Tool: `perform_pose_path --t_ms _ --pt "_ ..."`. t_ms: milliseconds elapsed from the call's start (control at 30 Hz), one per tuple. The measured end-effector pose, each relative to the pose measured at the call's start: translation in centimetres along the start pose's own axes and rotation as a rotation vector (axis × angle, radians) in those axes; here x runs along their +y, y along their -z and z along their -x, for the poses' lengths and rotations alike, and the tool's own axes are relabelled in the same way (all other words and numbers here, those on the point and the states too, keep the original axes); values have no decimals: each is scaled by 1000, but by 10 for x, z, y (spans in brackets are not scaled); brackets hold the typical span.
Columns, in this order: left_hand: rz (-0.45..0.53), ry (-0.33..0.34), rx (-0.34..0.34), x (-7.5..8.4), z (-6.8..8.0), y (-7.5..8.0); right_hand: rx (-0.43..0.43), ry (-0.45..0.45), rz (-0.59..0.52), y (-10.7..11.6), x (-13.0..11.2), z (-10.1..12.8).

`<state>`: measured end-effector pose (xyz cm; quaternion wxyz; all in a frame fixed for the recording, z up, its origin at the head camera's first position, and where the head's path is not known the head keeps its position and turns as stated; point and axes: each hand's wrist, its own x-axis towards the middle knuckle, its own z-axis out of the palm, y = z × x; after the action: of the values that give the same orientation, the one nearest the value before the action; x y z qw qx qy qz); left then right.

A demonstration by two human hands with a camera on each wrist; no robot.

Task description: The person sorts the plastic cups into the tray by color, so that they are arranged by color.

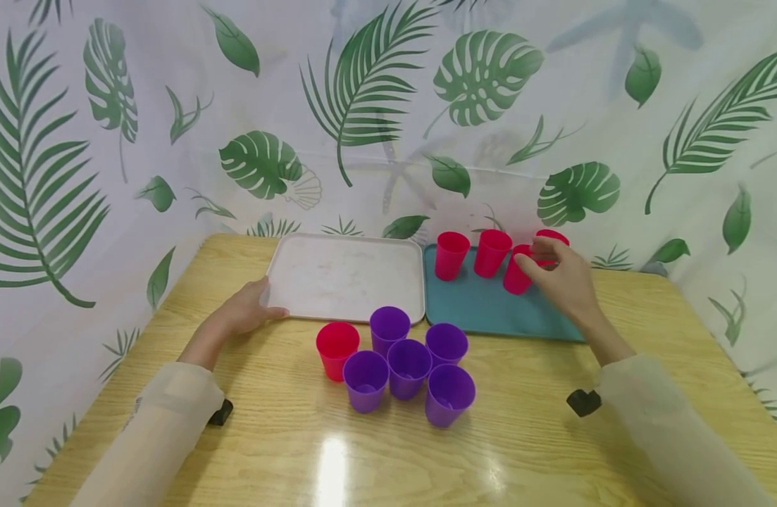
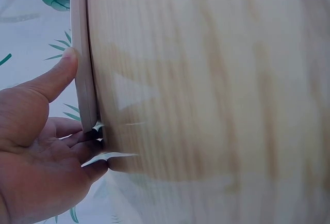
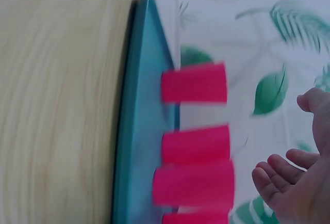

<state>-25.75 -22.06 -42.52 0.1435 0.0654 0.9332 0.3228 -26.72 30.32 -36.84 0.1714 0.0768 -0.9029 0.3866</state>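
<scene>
My right hand (image 1: 532, 255) hovers with relaxed fingers beside several red cups (image 1: 492, 252) standing on a teal tray (image 1: 483, 306). The right wrist view shows that hand (image 3: 294, 182) apart from the row of red cups (image 3: 195, 144), holding nothing. My left hand (image 1: 249, 310) rests against the front left corner of a white tray (image 1: 344, 274). Its thumb (image 2: 56, 77) lies straight along the white tray's rim (image 2: 82, 53), with the fingers at the corner. One red cup (image 1: 337, 348) and several purple cups (image 1: 408, 366) stand clustered on the table in front of the trays.
The two trays lie side by side at the far edge of a wooden table (image 1: 521, 451). A leaf-patterned curtain (image 1: 363, 105) closes off the back and sides. Bare wood runs between the cup cluster and me.
</scene>
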Motion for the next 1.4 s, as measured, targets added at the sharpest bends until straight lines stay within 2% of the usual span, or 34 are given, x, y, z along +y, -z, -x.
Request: perform_pose_path --t_ms 333,533,800,1067,1400 --pt "-4 9 4 0 1 -2 -181 92 -72 -22 -67 18" --pt "-3 -2 2 0 0 -1 -288 167 -136 -36 -100 28" --pt "11 2 -1 -2 -1 -1 -377 241 -185 -55 -142 35" --pt "-5 -1 0 -1 -2 -2 -457 303 -202 -77 -169 47" --pt "-8 -24 10 0 -1 -2 -574 315 -103 -104 -190 52"
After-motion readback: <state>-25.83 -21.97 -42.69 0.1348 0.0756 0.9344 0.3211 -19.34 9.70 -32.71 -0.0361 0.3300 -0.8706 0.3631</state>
